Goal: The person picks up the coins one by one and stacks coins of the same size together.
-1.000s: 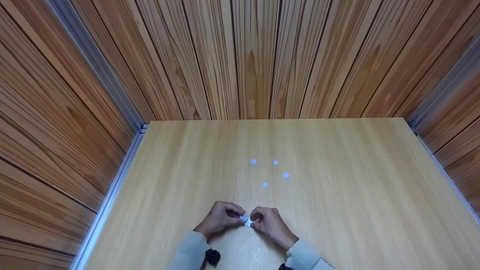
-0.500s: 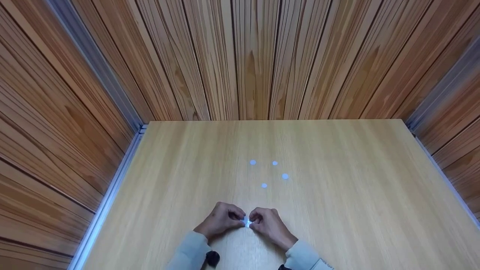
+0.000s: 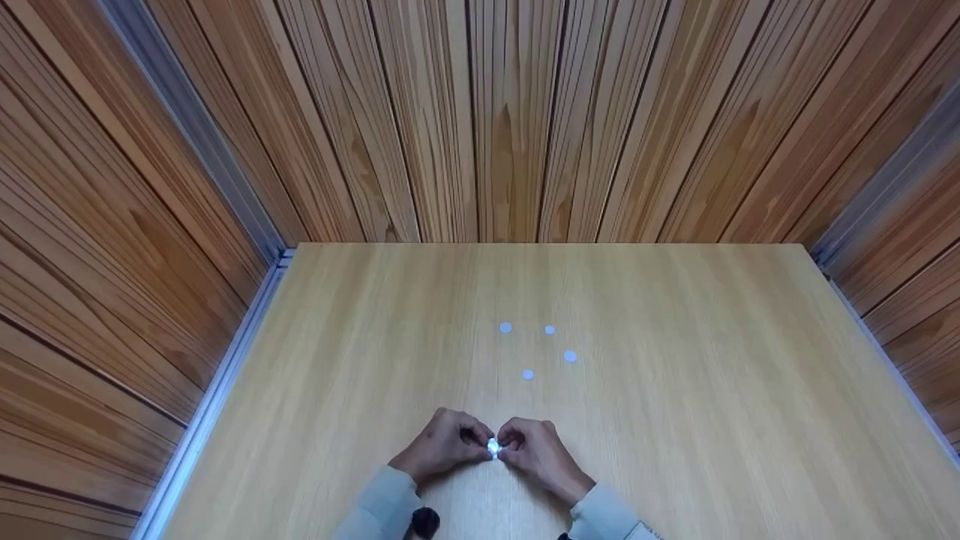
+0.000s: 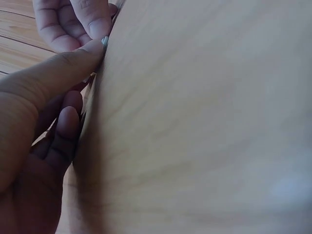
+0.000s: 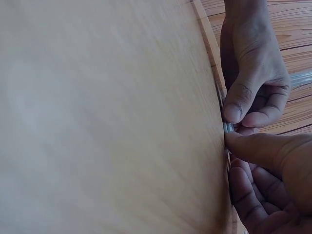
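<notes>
Near the front of the table, a small, bright, pale piece [image 3: 493,448] shows between the fingertips of both hands. My left hand [image 3: 448,442] pinches it from the left, thumb against fingers. From the other side, my right hand [image 3: 541,454] pinches it the same way. The fingertips almost meet and cover most of the piece, so its exact kind cannot be told. In the right wrist view only a thin pale-blue edge of the piece [image 5: 228,127] shows between the thumbs. The left wrist view shows a tiny pale bit [image 4: 105,41] at the thumb tips.
Several flat, pale-blue round discs lie farther back, including a left one [image 3: 505,328] and a right one [image 3: 570,357]. The wooden table [image 3: 675,390] meets slatted walls [image 3: 510,120], with a metal rail [image 3: 217,397] along its left edge.
The fingertips have drawn slightly closer together. A pale-blue part that showed at the left fingers is now mostly covered, and one bright spot shows between them. The discs stay in place.
</notes>
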{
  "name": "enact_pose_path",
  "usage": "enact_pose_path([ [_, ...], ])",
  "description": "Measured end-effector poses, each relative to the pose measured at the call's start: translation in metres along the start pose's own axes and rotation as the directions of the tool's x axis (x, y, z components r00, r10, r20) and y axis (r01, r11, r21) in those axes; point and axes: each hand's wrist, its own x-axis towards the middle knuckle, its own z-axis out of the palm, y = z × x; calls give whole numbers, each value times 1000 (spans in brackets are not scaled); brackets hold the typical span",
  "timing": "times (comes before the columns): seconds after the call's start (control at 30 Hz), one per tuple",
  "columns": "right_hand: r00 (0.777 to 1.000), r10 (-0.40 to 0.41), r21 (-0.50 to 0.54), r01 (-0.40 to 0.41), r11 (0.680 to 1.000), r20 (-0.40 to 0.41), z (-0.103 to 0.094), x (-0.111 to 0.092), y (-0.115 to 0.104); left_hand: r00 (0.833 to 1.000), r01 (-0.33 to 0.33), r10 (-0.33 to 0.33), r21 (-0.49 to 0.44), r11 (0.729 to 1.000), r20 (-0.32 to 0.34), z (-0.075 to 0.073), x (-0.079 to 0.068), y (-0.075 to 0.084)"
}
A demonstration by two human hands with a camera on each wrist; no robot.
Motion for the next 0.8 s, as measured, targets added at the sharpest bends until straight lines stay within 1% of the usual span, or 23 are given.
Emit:
enact_pose_path([
  [0.1,1000,-1,-5,1,1000,-6,0,0,0,1000,-25,25,22,999,2,0,0,0],
  [0.43,1000,-15,-14,15,1000,-17,0,0,1,999,-40,40,60,997,-3,3,0,0],
  [0.57,1000,-25,10,25,1000,-10,-1,-1,1,999,-32,32,84,996,-5,3,-1,1],
  [0.8,1000,1,32,-2,999,16,-2,0,0,1000,-9,7,104,995,13,2,0,3],
])
